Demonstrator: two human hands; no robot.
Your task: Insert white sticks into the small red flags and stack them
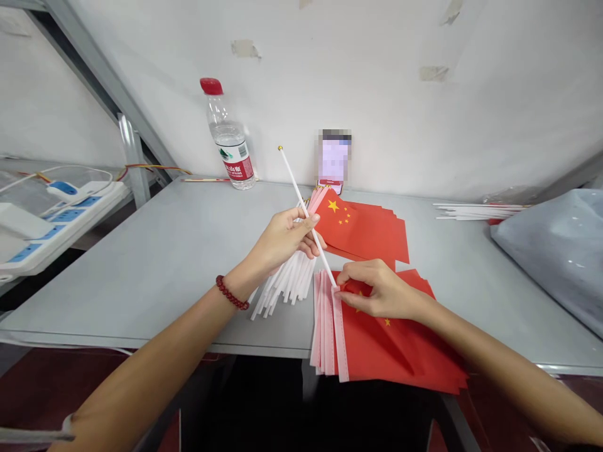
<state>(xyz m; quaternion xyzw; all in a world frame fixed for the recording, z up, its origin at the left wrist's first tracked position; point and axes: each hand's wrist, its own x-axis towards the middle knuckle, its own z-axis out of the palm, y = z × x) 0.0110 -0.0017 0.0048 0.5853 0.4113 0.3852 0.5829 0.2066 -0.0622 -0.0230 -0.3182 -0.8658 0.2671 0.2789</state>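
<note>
White stick (294,182) slanting at centre, gold tip (280,149) towards eleven o'clock, lower end at five, meeting the pink sleeve (341,339) of a red flag (372,355)! My left hand (292,232) pinches the stick mid-length, apparently for aim; my right hand (379,289) pinches the sleeve's top corner, probably steadying its mouth. Past that flag, at twelve o'clock, more flags (372,229) lie on the tabletop (188,251).

This looks like a plain hand-assembly workshop: piled red flags (424,361) and white sticks (287,282) lie mid-frame on a grey table (141,270), with a metal frame (101,75) at upper left and a power strip (66,216) at left.
</note>
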